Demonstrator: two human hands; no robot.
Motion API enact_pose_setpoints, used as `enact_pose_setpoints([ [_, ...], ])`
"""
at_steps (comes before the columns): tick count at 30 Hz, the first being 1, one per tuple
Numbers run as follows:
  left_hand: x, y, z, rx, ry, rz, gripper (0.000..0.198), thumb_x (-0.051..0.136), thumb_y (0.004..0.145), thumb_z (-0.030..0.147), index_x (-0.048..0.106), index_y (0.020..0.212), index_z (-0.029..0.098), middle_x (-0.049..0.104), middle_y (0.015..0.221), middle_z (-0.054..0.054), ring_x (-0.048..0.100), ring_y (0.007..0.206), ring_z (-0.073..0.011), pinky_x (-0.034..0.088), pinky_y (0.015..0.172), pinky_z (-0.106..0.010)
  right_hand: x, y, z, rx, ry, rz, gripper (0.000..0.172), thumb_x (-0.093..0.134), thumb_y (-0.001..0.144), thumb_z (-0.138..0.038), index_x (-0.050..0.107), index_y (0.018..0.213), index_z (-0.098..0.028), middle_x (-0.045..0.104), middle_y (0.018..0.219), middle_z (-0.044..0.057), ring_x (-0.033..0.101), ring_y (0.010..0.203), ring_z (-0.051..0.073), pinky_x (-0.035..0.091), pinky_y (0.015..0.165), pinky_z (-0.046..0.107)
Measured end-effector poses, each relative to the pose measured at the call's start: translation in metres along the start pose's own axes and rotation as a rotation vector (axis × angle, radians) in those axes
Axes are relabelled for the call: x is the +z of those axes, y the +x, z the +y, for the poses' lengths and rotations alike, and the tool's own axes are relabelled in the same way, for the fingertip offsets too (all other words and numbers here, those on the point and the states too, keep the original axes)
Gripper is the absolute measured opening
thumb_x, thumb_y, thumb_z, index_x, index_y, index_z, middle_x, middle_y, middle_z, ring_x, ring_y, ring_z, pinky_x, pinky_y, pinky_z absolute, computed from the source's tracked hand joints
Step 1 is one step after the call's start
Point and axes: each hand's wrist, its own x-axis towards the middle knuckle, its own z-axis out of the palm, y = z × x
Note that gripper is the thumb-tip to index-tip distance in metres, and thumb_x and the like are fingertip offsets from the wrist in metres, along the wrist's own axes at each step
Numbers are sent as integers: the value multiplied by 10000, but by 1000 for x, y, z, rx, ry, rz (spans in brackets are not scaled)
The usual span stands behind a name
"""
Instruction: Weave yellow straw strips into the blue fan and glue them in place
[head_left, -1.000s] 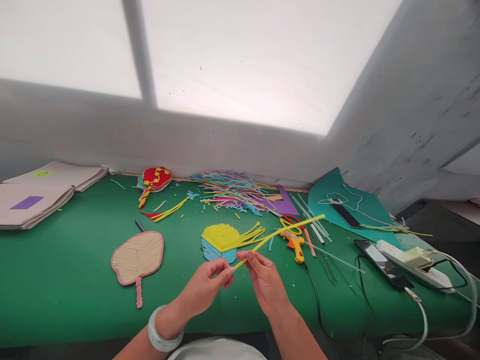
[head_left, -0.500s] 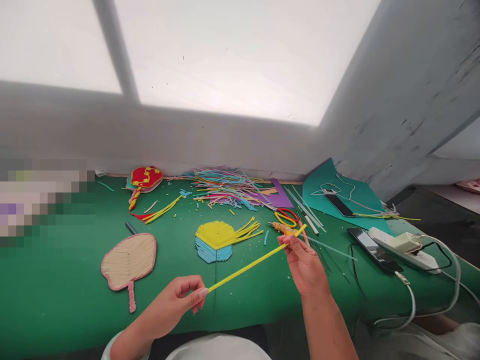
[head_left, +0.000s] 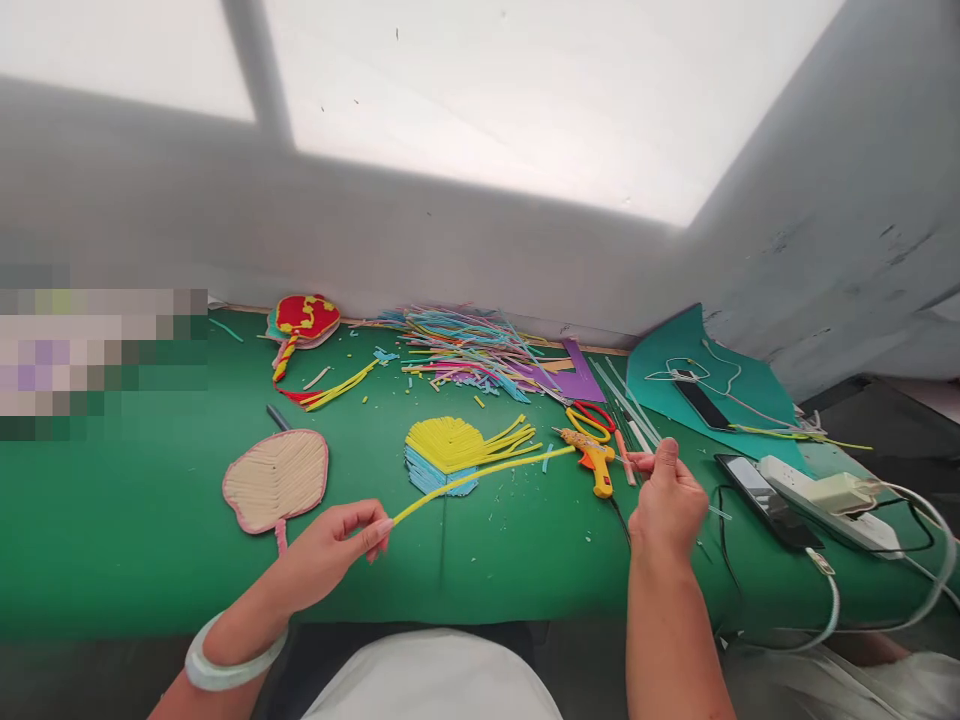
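Observation:
My left hand pinches one end of a long yellow strip. The strip rises to the right, its far end beside a yellow-orange glue gun. My right hand is closed just right of the glue gun, fingers pressed together. A thin pale line shows at its fingertips; what it grips is too small to make out. Behind the strip lies a yellow and blue woven leaf-shaped piece with loose yellow ends. A beige fan shape with a pink edge lies left, partly behind my left hand.
Cut strips pile at the back of the green table. Scissors lie behind the glue gun. A red and yellow fan is back left. A phone, power strip and cables are on the right.
My right hand has let go of the yellow strip's far end and moved right, past the glue gun. My left hand still holds the strip, which now bends slightly. The view has shifted.

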Motion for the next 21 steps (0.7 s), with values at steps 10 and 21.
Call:
enact_pose_setpoints([
  [10,5,18,9,22,297,-70,354,412,979,458,577,783,213,622,785,1,550,762,-163,422,711,-280,35,-113,-26,-1087,-329,-915,345,547,977,-143,603,1279,-301,723,1159,34,639,1162,200,252,1197,545],
  [21,-11,57,-5,106,480,144,291,414,1010,382,601,855,223,641,830,-11,567,821,-187,464,766,-333,53,-108,-10,-407,-294,-1295,150,544,989,-287,674,936,-237,708,838,7,670,736,134,559,648,235],
])
